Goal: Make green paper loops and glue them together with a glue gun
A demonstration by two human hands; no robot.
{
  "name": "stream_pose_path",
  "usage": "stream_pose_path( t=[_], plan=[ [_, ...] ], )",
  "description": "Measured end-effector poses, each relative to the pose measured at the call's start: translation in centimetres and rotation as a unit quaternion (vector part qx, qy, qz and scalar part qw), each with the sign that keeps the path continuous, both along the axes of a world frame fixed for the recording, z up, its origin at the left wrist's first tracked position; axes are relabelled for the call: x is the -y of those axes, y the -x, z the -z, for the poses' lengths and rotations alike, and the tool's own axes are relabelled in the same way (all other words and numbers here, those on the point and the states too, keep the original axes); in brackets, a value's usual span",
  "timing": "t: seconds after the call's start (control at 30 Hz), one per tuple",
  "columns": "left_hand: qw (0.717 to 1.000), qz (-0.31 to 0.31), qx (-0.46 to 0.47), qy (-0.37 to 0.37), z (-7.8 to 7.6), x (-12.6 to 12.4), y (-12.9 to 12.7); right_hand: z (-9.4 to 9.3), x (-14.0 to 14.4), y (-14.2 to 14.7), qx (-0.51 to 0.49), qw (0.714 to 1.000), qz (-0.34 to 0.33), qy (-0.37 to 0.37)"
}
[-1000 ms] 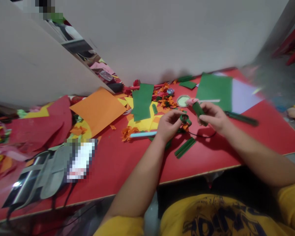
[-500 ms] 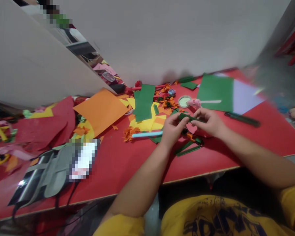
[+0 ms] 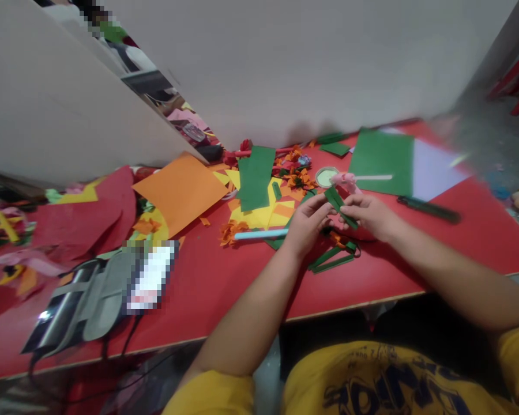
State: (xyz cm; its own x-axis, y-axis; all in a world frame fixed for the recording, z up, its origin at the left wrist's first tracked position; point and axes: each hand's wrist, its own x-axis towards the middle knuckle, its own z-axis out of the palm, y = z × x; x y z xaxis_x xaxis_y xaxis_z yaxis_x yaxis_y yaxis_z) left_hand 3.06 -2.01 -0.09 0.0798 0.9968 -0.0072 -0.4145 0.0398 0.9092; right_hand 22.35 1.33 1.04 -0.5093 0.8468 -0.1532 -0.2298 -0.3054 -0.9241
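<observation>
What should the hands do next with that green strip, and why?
Perhaps pinch along the green strip to smooth it: the left hand and right hand both have their fingers on it, and it is held clear of the other green strips lying nearby.

A plain pale-grey wall (image 3: 328, 57) rises behind a long red table (image 3: 211, 282) with a thin tan front edge. A second pale surface (image 3: 69, 104) stands on the left, and between the two runs a slanting strip of clutter (image 3: 155, 86) — dark, white and pink shapes, pixelated at the top. To the right lies blurred grey floor (image 3: 484, 132), with part of a red piece of furniture (image 3: 508, 78), too cut off to identify. The light is dim and soft — faint shadows smudge the wall just above the table, and the space beneath is dark
</observation>
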Motion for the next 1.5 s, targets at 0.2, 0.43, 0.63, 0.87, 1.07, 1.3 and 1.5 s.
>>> stream_pose_path(
  t=[0.2,0.43,0.63,0.87,1.07,1.3,1.5],
  plan=[
    [0.999,0.038,0.000,0.026,0.2,0.1,0.0,0.4,-0.2,-0.2,0.040,0.999,-0.029,-0.022],
    [0.994,-0.090,-0.061,0.007,1.4,-0.6,0.0,0.2,0.5,0.0,0.185,0.951,0.063,-0.240],
    [0.990,-0.088,-0.108,0.000,0.5,-0.2,-0.4,0.3,0.0,-0.3,0.194,0.943,0.092,-0.253],
    [0.980,-0.094,-0.171,-0.041,-0.4,0.4,-0.6,0.2,-0.1,-0.1,0.190,0.957,0.052,-0.210],
    [0.989,-0.096,-0.112,-0.019,0.5,0.3,-0.8,0.1,-0.3,-0.4,0.203,0.955,0.053,-0.211],
    [0.984,-0.152,-0.090,-0.020,0.9,-0.1,-0.7,0.2,-0.5,-0.5,0.204,0.945,0.059,-0.249],
    [0.957,-0.223,-0.156,-0.102,0.9,-0.2,-0.7,0.8,-0.3,0.1,0.130,0.977,0.048,-0.161]
  ],
)
